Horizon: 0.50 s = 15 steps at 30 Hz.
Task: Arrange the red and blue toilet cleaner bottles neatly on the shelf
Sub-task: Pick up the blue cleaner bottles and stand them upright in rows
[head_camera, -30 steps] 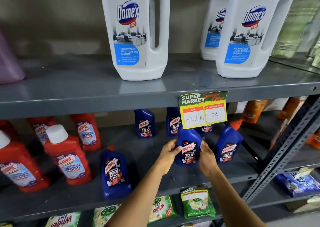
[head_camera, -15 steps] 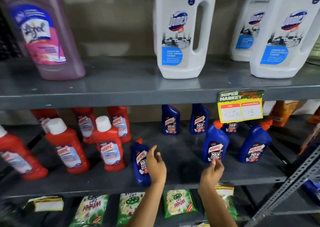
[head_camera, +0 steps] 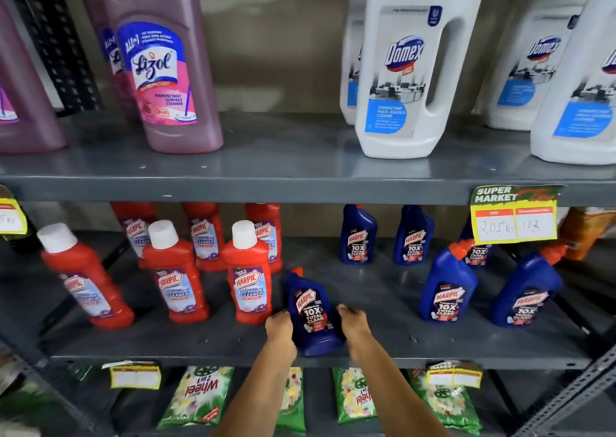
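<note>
A blue Harpic bottle (head_camera: 311, 313) stands near the front edge of the grey middle shelf (head_camera: 383, 346), leaning slightly left. My left hand (head_camera: 280, 331) grips its left side and my right hand (head_camera: 353, 326) grips its right side. Several red Harpic bottles with white caps stand to the left, the nearest one (head_camera: 248, 276) just beside the held bottle. More blue bottles stand to the right: two at the front (head_camera: 446, 286) (head_camera: 526, 291) and others at the back (head_camera: 358, 234) (head_camera: 413, 236).
The upper shelf carries purple Lizol bottles (head_camera: 163, 66) and white Domex jugs (head_camera: 403, 66). A yellow price tag (head_camera: 515, 214) hangs from its edge at right. Green Wheel packets (head_camera: 200, 395) lie on the lowest shelf. A slotted metal upright (head_camera: 573, 400) crosses the lower right.
My view shifted left. Both hands left the right-hand blue bottle, moved left, and closed around the blue bottle standing beside the red ones.
</note>
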Tool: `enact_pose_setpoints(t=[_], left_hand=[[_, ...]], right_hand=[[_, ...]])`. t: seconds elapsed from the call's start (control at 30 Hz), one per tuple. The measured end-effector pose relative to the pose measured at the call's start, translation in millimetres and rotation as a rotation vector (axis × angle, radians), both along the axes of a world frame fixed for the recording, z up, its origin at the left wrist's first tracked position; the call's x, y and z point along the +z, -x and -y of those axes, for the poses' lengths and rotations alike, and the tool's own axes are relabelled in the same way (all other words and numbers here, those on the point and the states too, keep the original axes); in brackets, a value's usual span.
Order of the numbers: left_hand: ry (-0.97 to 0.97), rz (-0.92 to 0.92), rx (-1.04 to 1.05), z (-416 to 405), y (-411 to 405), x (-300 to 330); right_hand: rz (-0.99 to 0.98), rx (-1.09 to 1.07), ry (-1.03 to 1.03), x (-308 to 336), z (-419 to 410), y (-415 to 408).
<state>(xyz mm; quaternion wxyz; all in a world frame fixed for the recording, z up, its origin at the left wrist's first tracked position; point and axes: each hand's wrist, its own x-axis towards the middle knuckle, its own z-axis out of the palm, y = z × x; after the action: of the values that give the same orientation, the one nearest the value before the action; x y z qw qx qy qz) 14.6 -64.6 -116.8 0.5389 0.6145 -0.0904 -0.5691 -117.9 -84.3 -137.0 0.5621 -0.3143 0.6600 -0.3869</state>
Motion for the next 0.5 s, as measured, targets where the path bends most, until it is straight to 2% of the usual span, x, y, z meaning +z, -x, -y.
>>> enact_pose_setpoints(t=[0.13, 0.23, 0.37, 0.5], left_hand=[[0.017, -0.064, 0.040, -1.3, 5.2, 5.9], [0.089, -0.204, 0.020, -9.5, 7.9, 7.7], [0.185, -0.319, 0.004, -15.0, 9.9, 10.3], [0.338, -0.342, -0.105, -17.3, 2.8, 11.9]], right_hand=[[0.102, 0.007, -0.021, 18.0, -3.8, -2.2], [0.298, -0.037, 0.015, 23.6, -13.9, 1.3], [0.527, -0.044, 0.092, 24.8, -23.8, 5.5], [0.674, 0.029, 0.257, 26.4, -36.5, 9.2]])
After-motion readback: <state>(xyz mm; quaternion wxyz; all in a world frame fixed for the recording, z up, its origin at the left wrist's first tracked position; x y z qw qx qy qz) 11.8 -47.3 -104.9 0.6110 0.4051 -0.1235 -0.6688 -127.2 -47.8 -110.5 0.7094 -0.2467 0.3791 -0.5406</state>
